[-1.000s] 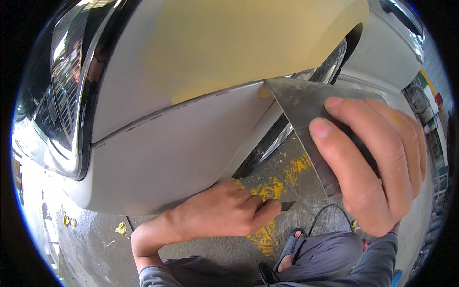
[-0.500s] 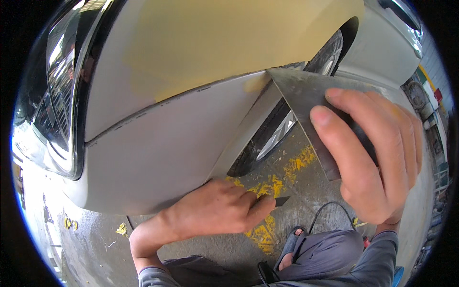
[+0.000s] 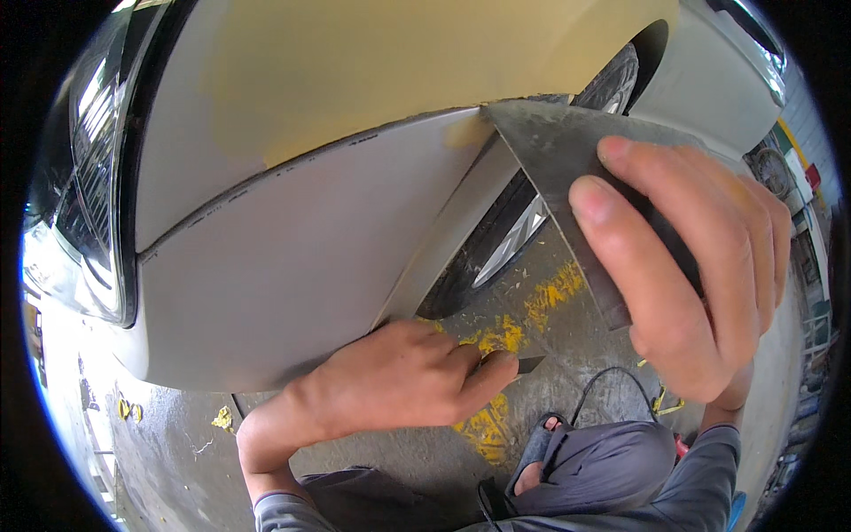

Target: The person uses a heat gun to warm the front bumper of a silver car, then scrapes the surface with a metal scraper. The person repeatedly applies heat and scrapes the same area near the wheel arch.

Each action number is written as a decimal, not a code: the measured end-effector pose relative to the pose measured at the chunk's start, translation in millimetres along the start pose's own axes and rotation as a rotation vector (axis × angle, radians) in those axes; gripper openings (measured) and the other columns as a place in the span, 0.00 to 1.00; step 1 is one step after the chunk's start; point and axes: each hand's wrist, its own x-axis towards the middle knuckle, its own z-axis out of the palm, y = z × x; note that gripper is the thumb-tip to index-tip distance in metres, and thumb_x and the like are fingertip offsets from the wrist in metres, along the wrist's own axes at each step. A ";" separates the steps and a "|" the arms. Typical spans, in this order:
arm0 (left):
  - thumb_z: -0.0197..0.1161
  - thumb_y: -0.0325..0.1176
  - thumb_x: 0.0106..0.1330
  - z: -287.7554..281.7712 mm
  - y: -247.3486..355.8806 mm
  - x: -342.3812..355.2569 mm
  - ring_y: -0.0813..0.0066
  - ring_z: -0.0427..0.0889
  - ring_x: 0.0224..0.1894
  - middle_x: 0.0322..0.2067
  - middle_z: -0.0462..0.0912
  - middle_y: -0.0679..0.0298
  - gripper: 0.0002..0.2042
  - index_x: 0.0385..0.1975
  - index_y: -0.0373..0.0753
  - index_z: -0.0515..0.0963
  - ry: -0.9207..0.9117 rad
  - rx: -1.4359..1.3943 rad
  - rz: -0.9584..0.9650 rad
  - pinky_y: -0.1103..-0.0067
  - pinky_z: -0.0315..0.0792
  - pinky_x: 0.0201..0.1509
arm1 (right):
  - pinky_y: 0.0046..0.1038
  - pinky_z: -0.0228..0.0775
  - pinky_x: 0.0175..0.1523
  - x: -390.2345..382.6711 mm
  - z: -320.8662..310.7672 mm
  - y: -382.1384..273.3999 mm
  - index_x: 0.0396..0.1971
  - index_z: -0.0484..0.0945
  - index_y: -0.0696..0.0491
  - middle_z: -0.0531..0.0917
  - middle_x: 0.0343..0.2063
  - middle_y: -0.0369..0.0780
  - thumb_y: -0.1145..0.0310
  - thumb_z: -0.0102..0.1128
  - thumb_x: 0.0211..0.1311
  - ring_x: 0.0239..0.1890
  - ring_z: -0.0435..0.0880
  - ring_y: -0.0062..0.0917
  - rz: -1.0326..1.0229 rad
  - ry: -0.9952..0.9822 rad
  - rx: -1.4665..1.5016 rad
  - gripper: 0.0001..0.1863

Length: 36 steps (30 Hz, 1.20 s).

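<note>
My right hand [image 3: 709, 257] grips a dark grey, flat, stiff-looking sheet [image 3: 554, 146] with thumb and fingers. The sheet's pointed corner lies at the end of the seam between a yellowish-coated car fender [image 3: 399, 62] and a pale grey bumper [image 3: 292, 257], by the wheel arch. Lower down, my left hand [image 3: 399, 377] is closed at the bumper's bottom edge. From its fingers sticks out a small dark flat piece [image 3: 530, 364] with a slanted end; the rest of it is hidden in the hand.
Behind the sheet is a car wheel [image 3: 514, 239]. A headlight [image 3: 93, 186] stands at the left. The grey floor has worn yellow paint [image 3: 554, 297] and a thin black cable [image 3: 612, 371]. My sandalled foot [image 3: 536, 452] is below.
The view has shifted slightly, so the car sits a little higher and further left. Both hands keep their grips, and the sheet's corner stays at the seam's end.
</note>
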 end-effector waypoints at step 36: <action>0.59 0.30 0.51 5.0 2.6 -0.9 0.77 0.74 0.13 0.09 0.68 0.71 0.08 0.29 0.36 0.72 0.032 0.015 -0.030 0.82 0.65 0.15 | 0.33 0.65 0.49 -27.4 10.0 6.0 0.50 0.74 0.57 0.80 0.45 0.48 0.60 0.43 0.67 0.44 0.79 0.37 0.030 0.032 0.087 0.20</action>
